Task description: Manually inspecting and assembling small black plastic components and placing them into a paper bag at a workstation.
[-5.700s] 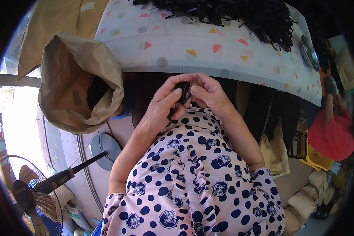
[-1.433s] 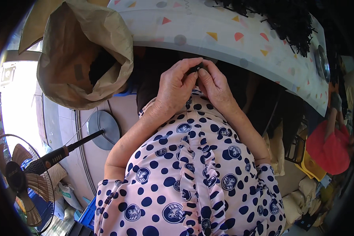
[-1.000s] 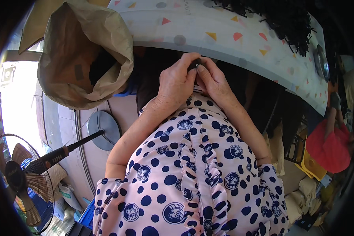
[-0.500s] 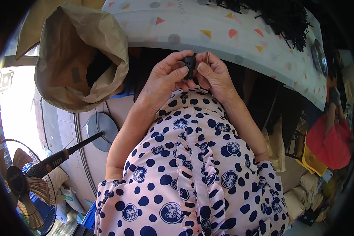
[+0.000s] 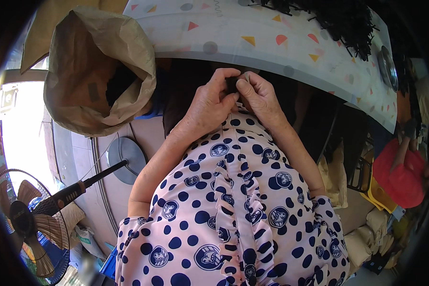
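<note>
Both hands meet in front of my body, just off the table's near edge. My left hand [image 5: 212,102] is curled around a small black plastic piece [image 5: 232,85], its thumb and index finger reaching to either end. Now mostly covered by fingers, the piece shows only as a dark patch. My right hand [image 5: 263,99] is closed at the other side of it, thumb pressed against the bent index finger. Whether those right fingertips also pinch a second small part cannot be made out.
A table [image 5: 257,52] with a patterned cover bears a heap of black parts [image 5: 343,26] and a metal dish [image 5: 388,69]. An open brown paper sack [image 5: 66,95] with black contents stands at left, above a fan [image 5: 26,217]. At right is a person in red [image 5: 400,174].
Both hands have drawn slightly nearer my body. My left fingers have closed over the black piece, which showed clearly before, and the left wrist has turned.
</note>
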Motion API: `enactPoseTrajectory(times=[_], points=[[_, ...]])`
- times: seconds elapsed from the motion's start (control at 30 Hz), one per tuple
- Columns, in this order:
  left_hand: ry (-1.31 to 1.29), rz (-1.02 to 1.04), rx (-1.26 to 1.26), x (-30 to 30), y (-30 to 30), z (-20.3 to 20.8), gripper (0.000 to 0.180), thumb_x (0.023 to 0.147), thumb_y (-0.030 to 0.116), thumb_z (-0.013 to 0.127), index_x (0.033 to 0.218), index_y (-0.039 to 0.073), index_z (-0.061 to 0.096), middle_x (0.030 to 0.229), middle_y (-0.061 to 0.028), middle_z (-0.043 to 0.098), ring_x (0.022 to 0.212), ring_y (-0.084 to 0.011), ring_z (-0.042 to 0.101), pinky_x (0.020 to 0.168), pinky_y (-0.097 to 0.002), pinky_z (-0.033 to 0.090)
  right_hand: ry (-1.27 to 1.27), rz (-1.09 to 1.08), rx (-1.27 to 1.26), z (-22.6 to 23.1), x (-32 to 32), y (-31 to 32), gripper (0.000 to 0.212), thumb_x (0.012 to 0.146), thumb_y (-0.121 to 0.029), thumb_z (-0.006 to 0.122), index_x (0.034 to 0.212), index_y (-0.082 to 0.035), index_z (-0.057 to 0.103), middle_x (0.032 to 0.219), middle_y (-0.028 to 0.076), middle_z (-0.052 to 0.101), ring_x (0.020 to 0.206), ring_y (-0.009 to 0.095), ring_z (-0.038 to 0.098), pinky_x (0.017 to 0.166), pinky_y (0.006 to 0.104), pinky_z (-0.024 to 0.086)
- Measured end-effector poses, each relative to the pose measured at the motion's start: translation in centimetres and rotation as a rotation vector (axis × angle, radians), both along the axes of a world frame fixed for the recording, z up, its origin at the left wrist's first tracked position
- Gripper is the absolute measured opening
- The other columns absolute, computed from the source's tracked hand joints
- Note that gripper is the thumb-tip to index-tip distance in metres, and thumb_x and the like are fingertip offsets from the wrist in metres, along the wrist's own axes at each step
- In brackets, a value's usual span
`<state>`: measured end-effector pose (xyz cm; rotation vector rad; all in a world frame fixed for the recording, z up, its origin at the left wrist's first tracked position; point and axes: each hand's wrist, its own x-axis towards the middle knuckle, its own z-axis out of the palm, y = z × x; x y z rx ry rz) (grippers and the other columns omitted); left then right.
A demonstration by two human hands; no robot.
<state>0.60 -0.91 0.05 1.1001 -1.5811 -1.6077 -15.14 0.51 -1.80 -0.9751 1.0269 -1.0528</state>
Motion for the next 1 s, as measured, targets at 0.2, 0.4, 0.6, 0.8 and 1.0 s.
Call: enactPoseTrajectory(times=[0.2,0.4,0.6,0.8,1.0], points=[[0.033,-0.003,0.081,0.5,-0.8,-0.3,0.032,0.088,-0.007,0.049,0.117,0.004,0.041,0.084,-0.0057,0.058,0.069,-0.0099,0.061,0.058,-0.0212,0.049,0.298,0.068,-0.161,0.2,0.0,0.4,0.023,0.099,-0.02,0.046,0.094,0.0,0.054,0.073,0.004,0.055,0.065,0.011,0.049,0.06,0.0244,0.043],[-0.079,0.05,-0.054,0.2,-0.2,-0.1,0.026,0.086,-0.005,0.053,0.108,0.003,0.043,0.075,-0.0098,0.058,0.064,-0.0143,0.06,0.057,-0.0276,0.05,0.44,0.106,-0.161,1.2,0.2,0.8,0.017,0.098,-0.016,0.046,0.099,0.0,0.052,0.07,0.007,0.055,0.065,0.01,0.053,0.061,0.025,0.045],[-0.309,0.154,-0.366,0.4,0.5,-0.2,0.03,0.083,-0.005,0.055,0.109,0.005,0.045,0.078,-0.0184,0.059,0.068,-0.0347,0.061,0.06,-0.0369,0.049,0.406,0.053,-0.303,0.4,1.5,0.5,0.015,0.098,-0.014,0.046,0.1,-0.001,0.053,0.073,0.009,0.058,0.067,0.013,0.057,0.064,0.0269,0.048],[-0.346,0.197,-0.437,0.3,0.5,-0.1,0.03,0.083,-0.003,0.057,0.11,0.005,0.045,0.084,-0.019,0.06,0.068,-0.0342,0.061,0.061,-0.0372,0.049,0.368,0.044,-0.296,0.9,1.6,0.1,0.015,0.099,-0.013,0.043,0.1,-0.001,0.053,0.074,0.008,0.058,0.067,0.013,0.056,0.064,0.026,0.048],[0.092,0.217,-0.026,0.3,-0.5,-1.7,0.012,0.093,0.008,0.052,0.103,0.006,0.045,0.082,-0.0089,0.06,0.066,-0.0156,0.062,0.058,-0.0249,0.048,0.694,0.05,-0.496,1.9,-3.2,-4.5,0.02,0.093,-0.019,0.057,0.102,-0.002,0.054,0.073,0.009,0.057,0.065,0.013,0.053,0.064,0.0261,0.046]])
